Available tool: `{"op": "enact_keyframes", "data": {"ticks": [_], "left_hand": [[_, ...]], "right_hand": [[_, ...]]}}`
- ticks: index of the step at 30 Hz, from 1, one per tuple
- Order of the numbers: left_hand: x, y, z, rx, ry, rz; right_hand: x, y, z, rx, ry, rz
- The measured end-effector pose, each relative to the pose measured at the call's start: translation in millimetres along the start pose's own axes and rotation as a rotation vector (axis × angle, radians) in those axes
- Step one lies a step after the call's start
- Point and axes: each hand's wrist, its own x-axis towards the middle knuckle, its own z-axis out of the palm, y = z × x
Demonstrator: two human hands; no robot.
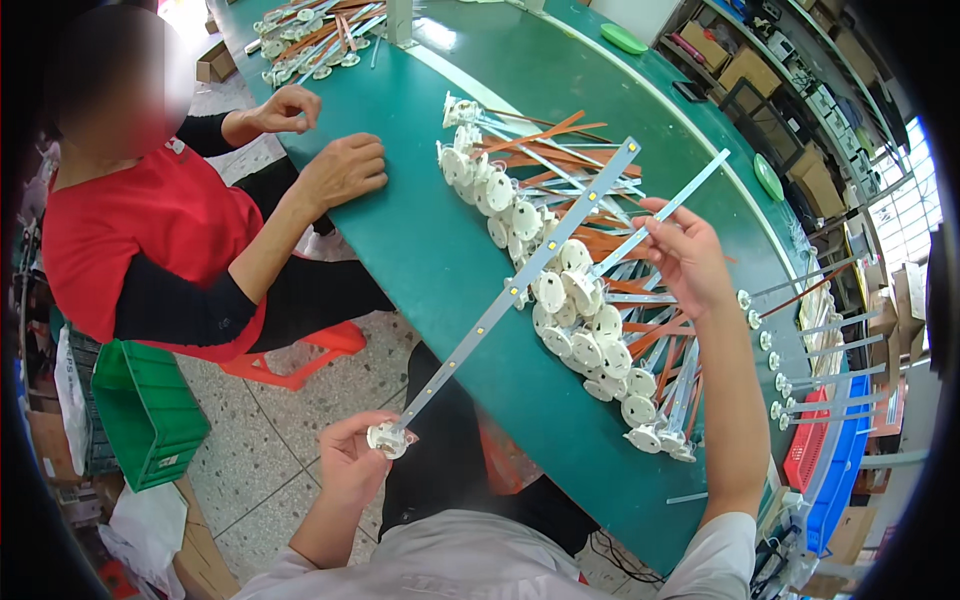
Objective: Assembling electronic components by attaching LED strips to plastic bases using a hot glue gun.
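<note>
My left hand [352, 462] is closed around the white round base of an LED strip [482, 330]. The long grey strip slants up and to the right, its small yellow LEDs facing up. Over the pile, the fingers of my right hand [685, 255] pinch a narrow pale metal strip [690, 190]. Its lower end reaches the pile, and I cannot tell whether a disc there belongs to it. Beneath lies a long row of similar strips with white round bases [585, 350], some strips orange-brown, on the green table [430, 270].
At the left a co-worker in a red top [150, 240] rests both hands at the table edge. Another strip pile [310, 40] lies at the far end. A green crate [150, 415] stands on the floor; red [805, 440] and blue trays [840, 470] sit at the right.
</note>
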Motion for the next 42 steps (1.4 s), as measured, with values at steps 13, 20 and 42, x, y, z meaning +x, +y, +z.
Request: {"op": "enact_keyframes", "data": {"ticks": [13,20,42], "left_hand": [[5,-2,13,0.0,-0.038,-0.001],[1,1,18,-0.002,-0.052,-0.006],[12,10,65,-0.237,-0.174,-0.021]], "right_hand": [[-27,-11,4,0.048,-0.063,-0.17],[-22,-4,5,0.073,0.041,-0.131],[-64,11,-54,-0.106,0.316,-0.046]]}}
